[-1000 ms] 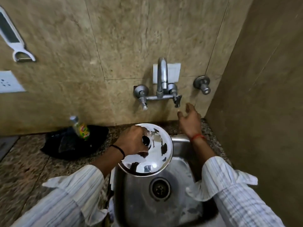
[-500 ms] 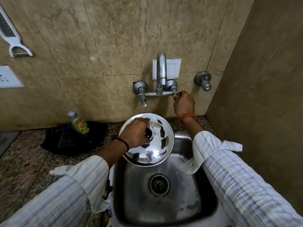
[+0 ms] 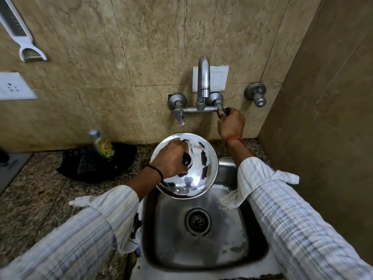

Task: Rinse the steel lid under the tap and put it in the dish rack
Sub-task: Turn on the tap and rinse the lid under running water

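Note:
The round steel lid is held over the back of the steel sink, shiny top side towards me. My left hand grips its black knob. My right hand is closed around the right handle of the wall tap. No water stream is visible from the spout. The dish rack is out of view.
A green dish-soap bottle stands on a black tray on the granite counter left of the sink. A second wall valve sits right of the tap. A white peeler and a socket plate hang on the left wall.
My right hand rose from above the sink edge to the tap's right handle and closed on it. The lid moved slightly up and back under the spout.

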